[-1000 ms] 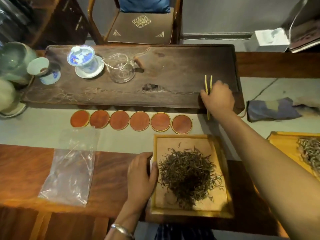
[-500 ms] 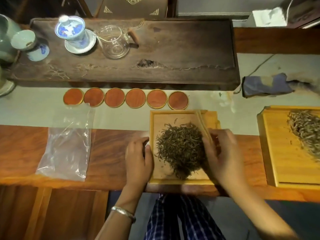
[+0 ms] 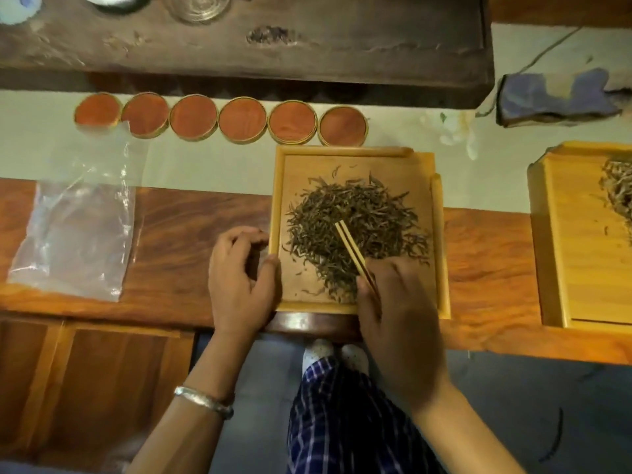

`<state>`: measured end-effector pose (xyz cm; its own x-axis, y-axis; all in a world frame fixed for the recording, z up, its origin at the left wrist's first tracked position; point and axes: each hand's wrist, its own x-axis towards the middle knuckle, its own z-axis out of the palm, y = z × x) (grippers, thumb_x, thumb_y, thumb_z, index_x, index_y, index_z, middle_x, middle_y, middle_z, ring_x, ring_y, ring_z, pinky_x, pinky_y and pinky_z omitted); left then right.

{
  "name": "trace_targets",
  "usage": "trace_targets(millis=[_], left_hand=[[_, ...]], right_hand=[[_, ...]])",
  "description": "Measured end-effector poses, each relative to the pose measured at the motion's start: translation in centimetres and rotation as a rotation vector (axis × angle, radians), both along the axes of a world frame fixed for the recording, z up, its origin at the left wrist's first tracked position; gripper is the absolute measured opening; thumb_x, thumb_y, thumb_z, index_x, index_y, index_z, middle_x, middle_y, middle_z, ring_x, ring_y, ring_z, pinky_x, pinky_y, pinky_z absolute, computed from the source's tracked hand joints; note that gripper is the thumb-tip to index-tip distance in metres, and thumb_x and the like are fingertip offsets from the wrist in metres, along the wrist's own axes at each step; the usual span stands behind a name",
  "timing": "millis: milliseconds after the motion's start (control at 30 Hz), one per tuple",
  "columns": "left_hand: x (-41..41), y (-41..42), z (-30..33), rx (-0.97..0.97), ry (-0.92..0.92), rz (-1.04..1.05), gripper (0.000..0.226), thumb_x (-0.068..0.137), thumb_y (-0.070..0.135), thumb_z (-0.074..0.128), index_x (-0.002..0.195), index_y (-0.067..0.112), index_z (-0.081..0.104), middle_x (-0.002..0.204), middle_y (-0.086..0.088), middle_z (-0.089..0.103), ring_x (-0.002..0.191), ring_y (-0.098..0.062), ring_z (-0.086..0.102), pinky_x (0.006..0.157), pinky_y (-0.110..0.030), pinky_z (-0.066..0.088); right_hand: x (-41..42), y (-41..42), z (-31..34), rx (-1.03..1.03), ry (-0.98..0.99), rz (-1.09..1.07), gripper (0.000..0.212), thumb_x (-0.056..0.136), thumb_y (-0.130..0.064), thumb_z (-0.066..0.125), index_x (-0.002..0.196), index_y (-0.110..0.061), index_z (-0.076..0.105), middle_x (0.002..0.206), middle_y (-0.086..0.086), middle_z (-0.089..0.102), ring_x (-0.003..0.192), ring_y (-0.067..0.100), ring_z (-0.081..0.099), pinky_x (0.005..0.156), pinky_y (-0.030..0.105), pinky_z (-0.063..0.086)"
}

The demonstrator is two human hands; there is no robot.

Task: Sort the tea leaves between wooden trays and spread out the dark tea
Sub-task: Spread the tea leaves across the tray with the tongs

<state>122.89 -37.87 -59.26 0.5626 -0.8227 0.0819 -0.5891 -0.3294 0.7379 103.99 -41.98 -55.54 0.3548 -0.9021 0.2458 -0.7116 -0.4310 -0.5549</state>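
A light wooden tray (image 3: 441,234) lies at the table's front edge with a heap of dark tea leaves (image 3: 355,220) in its middle. My right hand (image 3: 396,313) holds bamboo tweezers (image 3: 352,248), whose tips rest in the heap. My left hand (image 3: 239,278) sits with curled fingers against the tray's left rim, thumb touching it. A second wooden tray (image 3: 561,234) at the right edge carries paler tea leaves (image 3: 619,189), partly cut off by the frame.
Several round reddish coasters (image 3: 219,119) line up behind the tray. A clear plastic bag (image 3: 75,234) lies to the left. A dark wooden tea board (image 3: 307,53) with glassware spans the back, and a blue cloth (image 3: 557,97) lies at back right.
My right hand came back from the tea board with the tweezers and now puts their tips into the dark tea. The view tilted down and closer. My left hand stays at the tray's rim.
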Motion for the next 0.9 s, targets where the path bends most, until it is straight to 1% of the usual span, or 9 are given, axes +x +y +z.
trace_targets(millis=[67, 167, 300, 433, 567, 667, 767, 833, 900], left_hand=[[0.1, 0.1, -0.3, -0.010, -0.001, -0.001, 0.029, 0.076, 0.022, 0.055, 0.101, 0.010, 0.064, 0.111, -0.001, 0.056, 0.106, -0.009, 0.050, 0.092, -0.021, 0.038], [0.1, 0.0, -0.3, -0.010, -0.008, 0.013, 0.026, 0.077, 0.017, 0.058, 0.101, 0.010, 0.064, 0.111, 0.000, 0.055, 0.106, -0.009, 0.049, 0.092, -0.019, 0.037], [-0.2, -0.1, -0.1, 0.027, -0.016, 0.017, 0.025, 0.078, 0.016, 0.058, 0.100, 0.008, 0.064, 0.111, -0.004, 0.057, 0.106, -0.015, 0.052, 0.090, -0.028, 0.041], [-0.5, -0.2, 0.2, 0.043, 0.007, 0.039, 0.023, 0.078, 0.017, 0.058, 0.099, 0.011, 0.064, 0.111, -0.002, 0.056, 0.106, -0.015, 0.052, 0.092, -0.035, 0.042], [-0.5, -0.2, 0.4, 0.039, 0.009, 0.046, 0.021, 0.076, 0.016, 0.059, 0.096, 0.012, 0.064, 0.110, -0.001, 0.057, 0.104, -0.016, 0.052, 0.091, -0.039, 0.043], [-0.5, -0.2, 0.4, 0.044, 0.012, 0.044, 0.021, 0.076, 0.017, 0.059, 0.096, 0.013, 0.063, 0.110, 0.000, 0.056, 0.104, -0.016, 0.052, 0.091, -0.042, 0.044], [-0.5, -0.2, 0.5, 0.044, 0.018, 0.045, 0.022, 0.076, 0.017, 0.059, 0.096, 0.014, 0.064, 0.109, 0.000, 0.056, 0.104, -0.017, 0.052, 0.091, -0.044, 0.044], [-0.5, -0.2, 0.5, 0.044, 0.018, 0.040, 0.022, 0.075, 0.018, 0.059, 0.096, 0.013, 0.064, 0.109, -0.001, 0.057, 0.104, -0.018, 0.052, 0.090, -0.043, 0.045], [-0.5, -0.2, 0.5, 0.042, 0.016, 0.032, 0.024, 0.075, 0.019, 0.058, 0.097, 0.012, 0.065, 0.109, -0.003, 0.057, 0.104, -0.019, 0.053, 0.090, -0.042, 0.045]], right_hand=[[0.0, 0.4, -0.6, -0.001, 0.028, 0.020, 0.015, 0.089, -0.009, 0.054, 0.097, 0.000, 0.063, 0.091, 0.014, 0.060, 0.078, 0.020, 0.051, 0.067, 0.025, 0.039], [0.1, 1.3, -0.7, 0.003, 0.076, 0.065, 0.008, 0.088, -0.002, 0.060, 0.094, 0.001, 0.065, 0.086, 0.012, 0.060, 0.072, 0.024, 0.057, 0.065, 0.025, 0.041], [-0.1, 1.9, -0.1, 0.002, 0.095, 0.102, 0.011, 0.083, 0.001, 0.065, 0.093, 0.005, 0.066, 0.083, 0.015, 0.061, 0.069, 0.026, 0.059, 0.057, 0.032, 0.052], [0.1, 1.6, 0.4, 0.027, 0.091, 0.069, 0.011, 0.083, 0.001, 0.065, 0.093, 0.005, 0.065, 0.084, 0.015, 0.061, 0.069, 0.025, 0.057, 0.061, 0.025, 0.043], [1.6, 1.5, 0.5, 0.039, 0.173, 0.096, 0.007, 0.081, 0.003, 0.069, 0.086, 0.002, 0.065, 0.078, 0.011, 0.060, 0.062, 0.020, 0.054, 0.060, 0.021, 0.036], [1.4, 1.3, 0.6, 0.078, 0.094, 0.070, 0.009, 0.085, -0.001, 0.065, 0.094, 0.003, 0.065, 0.086, 0.012, 0.062, 0.070, 0.021, 0.057, 0.066, 0.014, 0.034], [-1.1, 1.4, 1.3, 0.074, 0.006, 0.028, 0.013, 0.088, -0.006, 0.061, 0.097, 0.002, 0.065, 0.093, 0.011, 0.062, 0.077, 0.021, 0.059, 0.065, 0.015, 0.041], [-3.5, 2.0, 1.9, 0.148, -0.017, 0.044, 0.020, 0.088, -0.014, 0.058, 0.105, -0.006, 0.063, 0.097, 0.002, 0.058, 0.082, 0.015, 0.056, 0.069, 0.014, 0.041], [-5.6, 2.9, 2.4, 0.238, 0.028, 0.107, 0.025, 0.091, -0.024, 0.053, 0.113, -0.014, 0.060, 0.100, -0.004, 0.055, 0.086, 0.013, 0.055, 0.065, 0.015, 0.040]])
